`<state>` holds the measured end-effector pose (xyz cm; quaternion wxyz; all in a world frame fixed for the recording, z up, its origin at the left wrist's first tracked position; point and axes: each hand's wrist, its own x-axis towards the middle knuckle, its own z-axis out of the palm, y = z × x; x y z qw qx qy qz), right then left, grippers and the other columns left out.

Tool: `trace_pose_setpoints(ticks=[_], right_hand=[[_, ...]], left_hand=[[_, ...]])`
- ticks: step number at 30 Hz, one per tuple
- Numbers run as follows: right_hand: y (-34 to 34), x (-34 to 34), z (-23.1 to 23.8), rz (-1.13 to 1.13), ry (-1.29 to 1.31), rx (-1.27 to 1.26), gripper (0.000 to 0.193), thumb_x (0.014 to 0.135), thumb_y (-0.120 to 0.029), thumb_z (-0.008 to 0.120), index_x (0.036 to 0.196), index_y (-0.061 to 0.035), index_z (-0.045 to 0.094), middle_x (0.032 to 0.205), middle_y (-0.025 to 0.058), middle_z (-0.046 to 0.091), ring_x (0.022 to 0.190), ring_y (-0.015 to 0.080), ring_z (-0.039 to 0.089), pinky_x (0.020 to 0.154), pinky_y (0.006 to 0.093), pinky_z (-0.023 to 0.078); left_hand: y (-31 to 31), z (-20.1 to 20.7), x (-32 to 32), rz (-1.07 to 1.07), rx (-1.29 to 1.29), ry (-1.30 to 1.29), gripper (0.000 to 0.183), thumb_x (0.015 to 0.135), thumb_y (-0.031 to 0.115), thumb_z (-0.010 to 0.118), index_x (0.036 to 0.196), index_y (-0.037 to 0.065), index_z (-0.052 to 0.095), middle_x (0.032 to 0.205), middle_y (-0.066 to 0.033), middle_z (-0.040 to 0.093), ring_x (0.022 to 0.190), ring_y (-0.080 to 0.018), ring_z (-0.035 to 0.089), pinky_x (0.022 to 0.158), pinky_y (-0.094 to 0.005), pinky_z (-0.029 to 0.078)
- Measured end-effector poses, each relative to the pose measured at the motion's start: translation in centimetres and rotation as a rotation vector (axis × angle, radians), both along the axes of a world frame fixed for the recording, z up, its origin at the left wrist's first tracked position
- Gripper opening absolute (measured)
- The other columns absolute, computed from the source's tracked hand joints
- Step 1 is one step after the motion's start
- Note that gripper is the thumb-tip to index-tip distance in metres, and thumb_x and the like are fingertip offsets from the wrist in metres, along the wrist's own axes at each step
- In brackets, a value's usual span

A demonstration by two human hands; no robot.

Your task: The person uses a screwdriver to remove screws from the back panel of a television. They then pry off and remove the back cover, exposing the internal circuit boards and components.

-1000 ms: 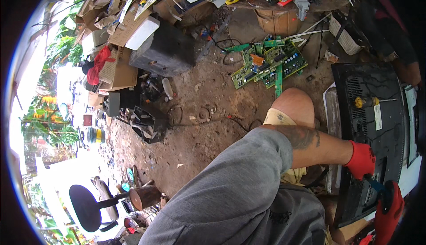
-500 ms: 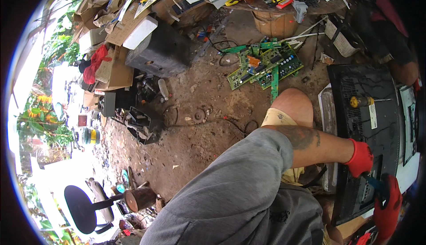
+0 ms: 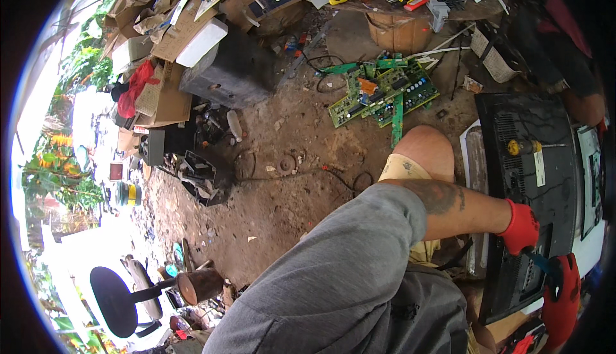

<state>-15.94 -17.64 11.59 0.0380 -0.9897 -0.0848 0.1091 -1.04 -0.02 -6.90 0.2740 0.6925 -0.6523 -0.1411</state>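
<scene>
A bare dirt yard floor (image 3: pixel 282 193) strewn with scrap runs from a sunlit garden at the left edge to a cluttered workbench along the top. At lower left stands a black swivel office chair (image 3: pixel 114 296), with a rusty brown cylinder (image 3: pixel 200 283) just beside it. Flattened brown cardboard boxes (image 3: pixel 168 33) pile up at the upper left, a white rectangular foam package (image 3: pixel 202 41) resting on a dark grey casing (image 3: pixel 231 75). Green circuit boards (image 3: pixel 385 91) lie on the dirt near the top centre.

At the right, a black plastic monitor back panel (image 3: pixel 532 181) lies flat, bearing a narrow white rectangular label (image 3: pixel 539 168) beside a yellow-handled screwdriver (image 3: pixel 525 146). The red-gloved left hand (image 3: pixel 521 229) presses on the panel's lower part. The red-gloved right hand (image 3: pixel 559 293), at the lower right corner, is closed around a blue-handled screwdriver (image 3: pixel 538 261) pointed at the panel.
</scene>
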Motion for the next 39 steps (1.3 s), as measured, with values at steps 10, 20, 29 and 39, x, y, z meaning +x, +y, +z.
trace_pose_setpoints(ticks=[10, 20, 29, 39], right_hand=[[0.1, 0.4, -0.3, -0.075, -0.037, -0.098, 0.065, 0.083, 0.006, 0.061, 0.143, -0.0092, 0.044, 0.139, 0.0164, 0.054, 0.126, 0.036, 0.051, 0.105, 0.0441, 0.039], [0.2, 0.1, -0.6, 0.042, -0.064, 0.004, 0.07, 0.079, 0.008, 0.062, 0.145, -0.0108, 0.044, 0.149, 0.0195, 0.043, 0.131, 0.0381, 0.047, 0.108, 0.0438, 0.038], [0.5, 0.1, -0.8, 0.003, -0.116, -0.211, 0.063, 0.084, 0.002, 0.064, 0.143, -0.0102, 0.046, 0.147, 0.02, 0.046, 0.133, 0.0372, 0.046, 0.108, 0.044, 0.038], [-1.6, 0.2, -2.3, -0.115, -0.104, 0.071, 0.064, 0.084, 0.004, 0.061, 0.145, -0.0095, 0.044, 0.145, 0.017, 0.049, 0.131, 0.0356, 0.049, 0.106, 0.0429, 0.04]], left_hand=[[-0.7, -0.7, -0.1, 0.035, -0.016, 0.015, 0.03, 0.076, 0.034, 0.068, 0.099, 0.015, 0.072, 0.095, -0.0115, 0.071, 0.093, -0.0334, 0.068, 0.08, -0.0456, 0.052], [-0.3, -0.1, 0.2, 0.014, 0.015, 0.041, 0.03, 0.077, 0.037, 0.069, 0.098, 0.015, 0.072, 0.095, -0.0113, 0.07, 0.095, -0.0326, 0.067, 0.081, -0.0461, 0.051], [-0.5, -0.5, 0.1, 0.037, -0.095, 0.013, 0.033, 0.075, 0.039, 0.072, 0.098, 0.016, 0.072, 0.095, -0.0109, 0.07, 0.095, -0.0324, 0.067, 0.081, -0.0452, 0.052], [-0.9, -0.5, 0.2, 0.069, -0.058, 0.125, 0.037, 0.073, 0.039, 0.071, 0.103, 0.016, 0.072, 0.1, -0.0122, 0.07, 0.098, -0.033, 0.067, 0.084, -0.0451, 0.052]])
